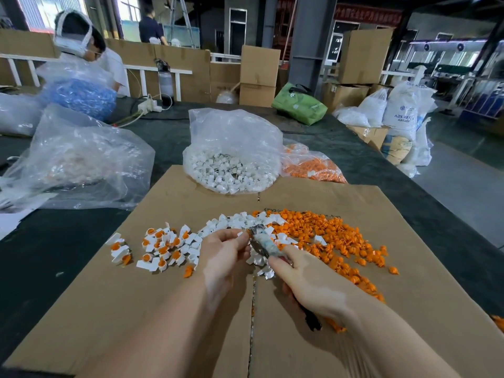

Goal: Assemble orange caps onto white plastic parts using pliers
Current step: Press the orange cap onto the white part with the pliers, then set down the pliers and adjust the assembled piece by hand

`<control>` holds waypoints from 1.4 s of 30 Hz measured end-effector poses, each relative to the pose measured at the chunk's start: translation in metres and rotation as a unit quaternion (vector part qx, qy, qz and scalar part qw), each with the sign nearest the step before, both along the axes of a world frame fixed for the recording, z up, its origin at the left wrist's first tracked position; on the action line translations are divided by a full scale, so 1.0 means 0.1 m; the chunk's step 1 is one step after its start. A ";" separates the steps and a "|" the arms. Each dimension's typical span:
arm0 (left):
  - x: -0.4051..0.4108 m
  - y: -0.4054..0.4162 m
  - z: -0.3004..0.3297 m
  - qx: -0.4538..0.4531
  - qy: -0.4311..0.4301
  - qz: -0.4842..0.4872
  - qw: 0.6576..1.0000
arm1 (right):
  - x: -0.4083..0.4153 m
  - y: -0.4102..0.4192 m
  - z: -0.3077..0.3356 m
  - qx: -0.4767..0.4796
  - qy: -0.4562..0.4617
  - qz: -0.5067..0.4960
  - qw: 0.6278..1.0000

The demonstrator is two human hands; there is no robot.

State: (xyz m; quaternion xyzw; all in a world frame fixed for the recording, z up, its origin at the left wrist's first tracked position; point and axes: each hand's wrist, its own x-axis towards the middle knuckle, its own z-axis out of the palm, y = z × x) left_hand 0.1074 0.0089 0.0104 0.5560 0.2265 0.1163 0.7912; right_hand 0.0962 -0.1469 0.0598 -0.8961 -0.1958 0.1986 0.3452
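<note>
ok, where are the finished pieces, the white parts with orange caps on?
In the head view the finished pieces lie in a cluster on the cardboard sheet, on the person's left, just beyond the left hand and left of the loose white parts.

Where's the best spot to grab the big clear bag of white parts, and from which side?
Grip the bag of white parts by its bunched open top, coming down from above. The parts sag heavy at the bottom, while the loose plastic stands up clear of the orange caps bag beside it.

dark table (354,159) | on it: flat cardboard sheet (136,296); clear plastic bags (81,159); white power strip (148,105)
</note>
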 end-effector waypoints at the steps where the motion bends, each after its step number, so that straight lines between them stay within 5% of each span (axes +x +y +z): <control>1: 0.00 0.00 0.00 0.002 0.000 0.002 1.000 | 0.00 0.00 -0.02 0.004 -0.007 -0.005 1.000; 16: -0.07 -0.03 -0.14 0.002 0.021 0.010 1.000 | 0.07 -0.20 -0.33 0.028 -0.111 -0.154 0.981; 21: -0.14 0.00 -0.22 0.256 0.021 -0.047 0.965 | 0.32 -0.42 -0.49 -0.219 -0.255 -0.226 0.914; 32: -0.14 0.00 -0.27 0.295 0.011 -0.077 0.952 | 0.52 -0.51 -0.52 -0.387 -0.317 -0.196 0.843; 36: -0.13 -0.02 -0.28 0.295 0.001 -0.064 0.953 | 0.34 -0.20 -0.59 -0.129 -0.494 -0.114 0.852; 42: -0.18 -0.03 -0.25 0.351 -0.036 -0.072 0.933 | 0.10 0.22 -0.76 0.010 -0.459 -0.038 0.887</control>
